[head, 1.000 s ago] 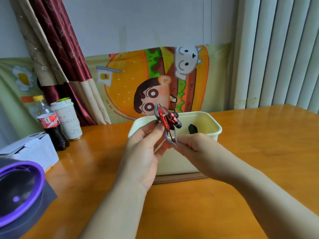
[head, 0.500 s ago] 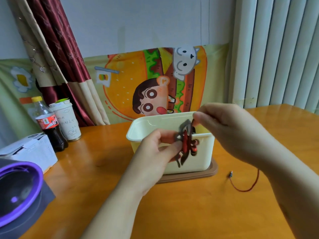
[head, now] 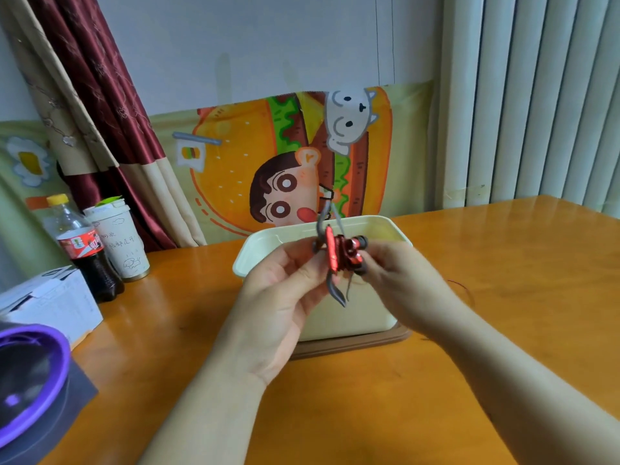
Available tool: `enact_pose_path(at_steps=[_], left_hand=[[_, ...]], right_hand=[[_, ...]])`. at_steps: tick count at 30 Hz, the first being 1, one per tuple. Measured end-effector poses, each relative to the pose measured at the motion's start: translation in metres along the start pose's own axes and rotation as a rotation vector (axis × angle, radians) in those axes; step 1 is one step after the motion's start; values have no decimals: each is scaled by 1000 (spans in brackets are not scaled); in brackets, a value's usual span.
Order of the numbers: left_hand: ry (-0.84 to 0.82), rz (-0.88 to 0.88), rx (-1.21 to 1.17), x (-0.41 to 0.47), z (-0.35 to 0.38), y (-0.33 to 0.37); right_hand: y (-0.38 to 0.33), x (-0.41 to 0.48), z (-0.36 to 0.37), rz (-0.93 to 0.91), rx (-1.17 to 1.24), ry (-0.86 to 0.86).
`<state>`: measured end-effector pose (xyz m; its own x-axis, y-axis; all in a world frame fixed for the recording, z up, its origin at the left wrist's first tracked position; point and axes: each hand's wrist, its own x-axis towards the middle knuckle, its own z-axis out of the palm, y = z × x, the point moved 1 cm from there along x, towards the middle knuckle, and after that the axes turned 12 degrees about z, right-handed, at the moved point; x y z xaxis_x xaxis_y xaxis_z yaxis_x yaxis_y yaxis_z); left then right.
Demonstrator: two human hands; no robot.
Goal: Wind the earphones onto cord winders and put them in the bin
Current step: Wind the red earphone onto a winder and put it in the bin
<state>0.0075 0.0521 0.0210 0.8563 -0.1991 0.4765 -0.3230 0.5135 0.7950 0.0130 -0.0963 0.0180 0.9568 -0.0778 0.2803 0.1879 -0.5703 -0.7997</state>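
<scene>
Two hands, one cord winder (head: 337, 294) — we note the left hand (head: 281, 297) pinching its grey body and the right hand (head: 399, 280) with fingers curled on the red earphones (head: 347, 253) wound at its middle. One cream bin (head: 355, 317) sits just behind and below the grip — one cola bottle (head: 85, 253) and one paper cup (head: 122, 243) stand well left of it.

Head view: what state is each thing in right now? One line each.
cord winder, held upright by the left hand, red cord wound round its middle.
earphones, mostly wound; the right hand pinches the buds.
cord tail, loose on the table right of the bin.
bin, open, upright, standing on a brown base.
cola bottle, upright, capped.
paper cup, upright, lidded.
</scene>
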Motion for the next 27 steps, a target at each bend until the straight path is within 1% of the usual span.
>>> enact_pose_path(at_steps=[4,8,10,13,15,18,22,25,27], left_hand=[[184,21,-133,5,-6,-1],[334,37,-101,10,-22,-5],[352,27,-26,9,-26,-8],[307,18,152,8,-28,-13],[256,16,280,7,-29,-13],[112,-7,435,4,-24,-12],[-88,-28,609,-3,-15,-13],[-201,-42,639,-6,-11,-12],[-235,-55,611,-7,-9,-10]], right_hand=[[-3,-9,17,-83,-138,-117],[-11,-14,9,-138,-241,-161],[-17,-17,6,-172,-281,-160],[-23,-20,1,-203,-326,-91],[-26,-19,-6,-218,-297,-8],[-28,-17,-20,-228,-195,95],[-27,-16,-32,-177,-87,118],[-21,-11,-38,-149,-21,178],[-17,-8,-38,-106,54,158]])
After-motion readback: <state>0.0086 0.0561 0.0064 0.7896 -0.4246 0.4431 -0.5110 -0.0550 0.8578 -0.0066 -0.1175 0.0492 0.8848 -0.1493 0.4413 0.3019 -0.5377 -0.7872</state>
